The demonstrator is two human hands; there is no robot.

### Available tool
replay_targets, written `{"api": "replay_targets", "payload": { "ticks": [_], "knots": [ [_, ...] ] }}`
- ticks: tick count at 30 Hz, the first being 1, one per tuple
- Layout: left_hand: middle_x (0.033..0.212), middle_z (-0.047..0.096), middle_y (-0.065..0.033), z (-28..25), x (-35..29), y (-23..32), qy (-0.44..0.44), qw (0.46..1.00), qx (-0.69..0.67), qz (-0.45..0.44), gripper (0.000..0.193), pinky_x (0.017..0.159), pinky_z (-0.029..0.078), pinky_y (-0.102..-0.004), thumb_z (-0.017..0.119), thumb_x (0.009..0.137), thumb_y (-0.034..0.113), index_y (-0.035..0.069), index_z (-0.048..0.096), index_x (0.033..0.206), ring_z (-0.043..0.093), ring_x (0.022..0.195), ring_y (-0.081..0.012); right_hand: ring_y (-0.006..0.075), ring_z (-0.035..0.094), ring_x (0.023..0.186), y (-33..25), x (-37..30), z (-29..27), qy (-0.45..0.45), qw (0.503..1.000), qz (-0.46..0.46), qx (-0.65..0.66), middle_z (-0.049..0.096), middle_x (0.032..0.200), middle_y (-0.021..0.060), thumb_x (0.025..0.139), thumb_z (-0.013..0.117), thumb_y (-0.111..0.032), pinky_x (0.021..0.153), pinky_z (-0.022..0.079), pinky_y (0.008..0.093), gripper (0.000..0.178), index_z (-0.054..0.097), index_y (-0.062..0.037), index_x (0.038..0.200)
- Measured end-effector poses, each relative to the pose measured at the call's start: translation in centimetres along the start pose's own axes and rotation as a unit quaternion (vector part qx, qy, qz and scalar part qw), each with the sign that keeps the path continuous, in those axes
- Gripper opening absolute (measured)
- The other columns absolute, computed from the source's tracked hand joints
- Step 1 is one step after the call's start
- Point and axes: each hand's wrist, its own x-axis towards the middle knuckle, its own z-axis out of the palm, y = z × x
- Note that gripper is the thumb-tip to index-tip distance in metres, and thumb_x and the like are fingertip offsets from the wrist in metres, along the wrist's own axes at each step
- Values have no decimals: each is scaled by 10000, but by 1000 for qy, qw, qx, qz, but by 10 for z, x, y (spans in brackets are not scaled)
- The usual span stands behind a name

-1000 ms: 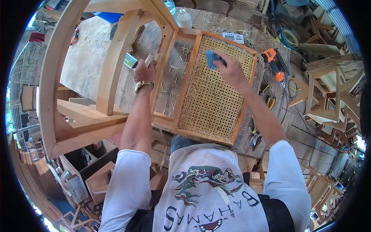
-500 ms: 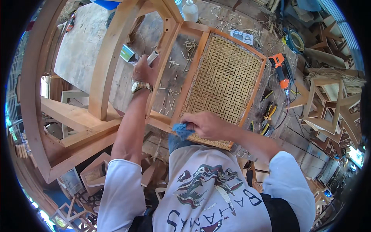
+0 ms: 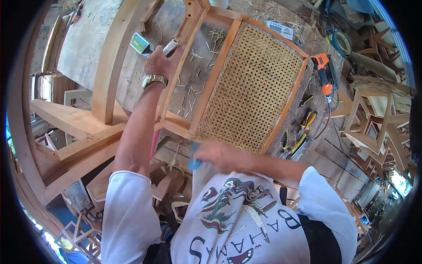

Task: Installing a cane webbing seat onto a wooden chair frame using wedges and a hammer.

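Observation:
My left hand (image 3: 159, 65), with a metal watch on its wrist, is closed around a pale cylinder (image 3: 170, 47) beside the frame's inner rail. A flat green-and-white piece (image 3: 140, 43) shows just beyond the fingers; whether it joins the cylinder I cannot tell. My right hand (image 3: 223, 155), smeared by motion, grips a blue cloth (image 3: 194, 162) close to my shirt, by the near corner of the woven cane panel (image 3: 248, 88). That panel fills a wooden chair frame (image 3: 178, 126) lying on the workbench. Loose cane ends show along its near left side.
An orange-and-black nail gun (image 3: 324, 74) with its hose lies right of the panel, near yellow-handled pliers (image 3: 309, 119). Cut cane bits litter the workbench (image 3: 132, 88). Large wooden legs (image 3: 107, 61) rise at left. Stacked frames (image 3: 371, 114) stand at far right. A printed card (image 3: 280, 30) lies beyond the panel.
My right hand has moved with the blue cloth toward my body, off the frame's near edge. My left hand keeps its hold on the pale cylinder. The whole view has shifted slightly.

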Motion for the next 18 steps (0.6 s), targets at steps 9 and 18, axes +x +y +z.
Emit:
{"api": "replay_targets", "payload": {
  "ticks": [9,18],
  "knots": [
    [1033,690,-279,0,-2,-7,1,1000,21,4,880,891,517,-462,575,711,813,0,659,1036,665,1045,-400,367,570,834,48,36,-126,225,890,208,-339,610,903,155,889,514,-29,754,449,475,131,574,-22,1004],
    [1044,708,-236,15,9,-26,-20,998,-38,35,916,903,522,-430,575,698,821,-4,668,1085,682,1034,-356,187,620,930,-34,-13,24,-6,872,225,434,622,1013,97,969,575,-39,865,504,302,357,565,-61,1325]
  ]
}}
